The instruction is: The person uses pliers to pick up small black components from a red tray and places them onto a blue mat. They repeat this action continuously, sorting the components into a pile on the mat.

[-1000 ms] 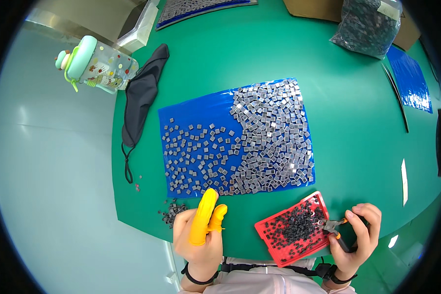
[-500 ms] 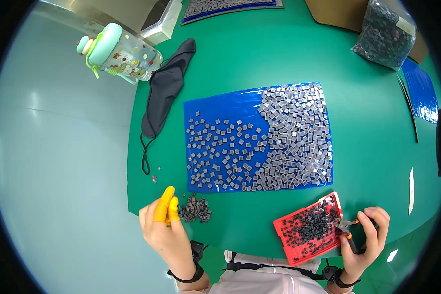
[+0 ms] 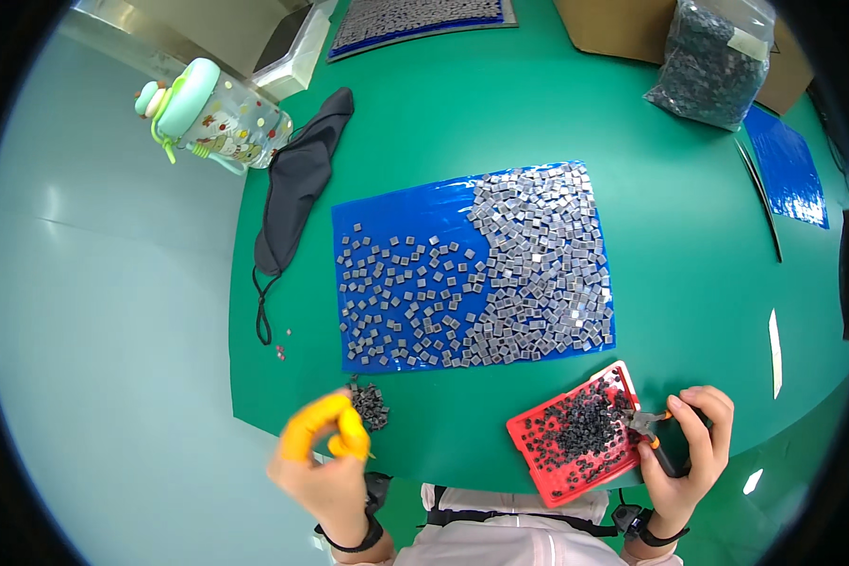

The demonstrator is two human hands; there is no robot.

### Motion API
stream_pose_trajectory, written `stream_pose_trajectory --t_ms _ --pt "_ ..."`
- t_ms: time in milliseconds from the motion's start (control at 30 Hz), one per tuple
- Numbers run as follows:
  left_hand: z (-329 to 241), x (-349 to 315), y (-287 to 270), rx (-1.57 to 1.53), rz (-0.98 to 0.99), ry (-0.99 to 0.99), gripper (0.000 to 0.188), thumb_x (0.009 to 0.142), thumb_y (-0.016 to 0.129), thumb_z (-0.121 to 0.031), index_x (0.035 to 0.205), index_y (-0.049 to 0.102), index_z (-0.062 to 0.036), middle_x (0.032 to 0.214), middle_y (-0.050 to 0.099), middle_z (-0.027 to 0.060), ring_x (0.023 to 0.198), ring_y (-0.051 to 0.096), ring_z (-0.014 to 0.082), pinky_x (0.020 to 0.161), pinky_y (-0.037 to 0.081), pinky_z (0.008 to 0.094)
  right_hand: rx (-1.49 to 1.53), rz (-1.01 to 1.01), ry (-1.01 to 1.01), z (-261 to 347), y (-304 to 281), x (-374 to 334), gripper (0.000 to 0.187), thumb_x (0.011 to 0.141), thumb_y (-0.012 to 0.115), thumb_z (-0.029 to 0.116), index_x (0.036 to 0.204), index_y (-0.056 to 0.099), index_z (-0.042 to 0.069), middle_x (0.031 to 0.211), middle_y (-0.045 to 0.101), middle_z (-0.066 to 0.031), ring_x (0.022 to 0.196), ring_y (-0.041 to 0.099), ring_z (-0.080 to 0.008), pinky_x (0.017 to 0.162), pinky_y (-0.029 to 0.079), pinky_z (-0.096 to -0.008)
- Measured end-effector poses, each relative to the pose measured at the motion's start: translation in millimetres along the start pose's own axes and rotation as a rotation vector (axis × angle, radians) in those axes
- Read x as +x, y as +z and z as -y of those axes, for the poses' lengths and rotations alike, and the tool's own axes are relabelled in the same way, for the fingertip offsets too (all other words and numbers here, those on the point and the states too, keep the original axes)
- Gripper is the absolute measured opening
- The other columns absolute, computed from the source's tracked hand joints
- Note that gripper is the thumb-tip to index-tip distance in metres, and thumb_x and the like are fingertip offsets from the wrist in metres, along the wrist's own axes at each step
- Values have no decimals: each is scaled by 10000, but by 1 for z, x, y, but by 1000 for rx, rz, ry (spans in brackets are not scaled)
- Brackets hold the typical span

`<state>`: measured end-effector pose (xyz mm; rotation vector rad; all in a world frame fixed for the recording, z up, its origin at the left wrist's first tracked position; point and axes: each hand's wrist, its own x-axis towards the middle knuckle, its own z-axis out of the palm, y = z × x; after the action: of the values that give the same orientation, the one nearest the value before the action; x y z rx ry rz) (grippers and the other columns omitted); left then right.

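Note:
My left hand, with yellow finger covers on thumb and forefinger, is curled in a pinch. It is smeared by motion, and anything between its fingertips is too small to make out. Just beyond those fingertips lies a heap of small dark grey pieces. In my right hand is a pair of pliers with black and orange handles. Their metal jaws reach over the right side of a red tray, which holds many tiny black bits.
A blue sheet bears many small grey square pieces, dense on its right. Leftward are a dark fabric strap and a clear bottle. Tweezers, a bag of dark pieces and a white strip lie rightward.
My left hand has drawn back from beside the grey heap toward me, its fingers more curled. My right hand stays at the tray with the pliers. The whole view has shifted slightly.

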<state>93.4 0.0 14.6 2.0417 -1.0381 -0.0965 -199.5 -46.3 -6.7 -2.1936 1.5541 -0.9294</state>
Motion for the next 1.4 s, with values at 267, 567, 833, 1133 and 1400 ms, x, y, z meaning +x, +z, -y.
stream_pose_trajectory --t_ms 267,567,833,1133,1400 --pt "-34 -21 25 -774 785 -277 216 768 696 60 982 670 70 890 687 138 782 677 187 709 556 270 11 -43 -9 13 -4 -2 466 545 724 163 980 632 24 990 557 -130 891 540 -313 758 456 -413" --pt "-31 -45 50 -1014 940 -300 200 773 685 75 970 658 94 903 690 184 840 690 240 763 571 311 131 59 -76 31 -3 -2 486 515 782 220 975 674 111 983 577 -65 859 558 -245 740 386 -383" --pt "-38 -51 50 -1194 712 -285 254 794 650 107 1045 614 101 930 674 234 889 678 304 776 573 352 117 59 -71 32 0 -1 491 512 785 218 978 673 110 982 575 -64 847 559 -239 730 387 -379" --pt "-26 -56 50 -978 793 -89 343 759 697 100 1088 605 70 972 679 219 890 682 252 772 561 304 74 67 -54 34 -2 0 491 503 787 209 972 674 121 961 571 -54 828 554 -234 723 396 -369" --pt "-29 -50 50 -1032 854 -80 342 772 643 144 1100 603 55 1020 677 195 843 686 237 724 570 306 61 100 -73 30 -6 -1 472 511 791 215 959 672 124 953 569 -48 819 546 -231 716 396 -369"
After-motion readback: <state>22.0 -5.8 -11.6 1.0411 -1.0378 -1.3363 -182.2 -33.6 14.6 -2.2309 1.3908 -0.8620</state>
